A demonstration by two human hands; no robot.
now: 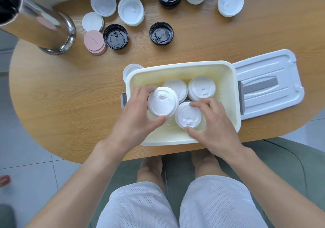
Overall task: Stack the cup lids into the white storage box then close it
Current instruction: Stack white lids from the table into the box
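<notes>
The white storage box [233,94] stands open at the table's near edge, its box cover [269,83] lying flat to the right. My left hand [135,115] grips a stack of white cup lids [162,101] over the box's left side. My right hand [214,122] holds a second white lid stack [188,115] near the box's front. Two more white stacks sit at the back of the box: the back right stack [201,87] and a partly hidden back left stack [177,86].
Loose lids lie across the far side of the wooden table [70,104]: white lids [131,10], black lids [161,33], a pink lid pile [94,42]. A shiny metal cylinder [51,32] stands far left. One white lid [131,70] sits behind the box's left corner.
</notes>
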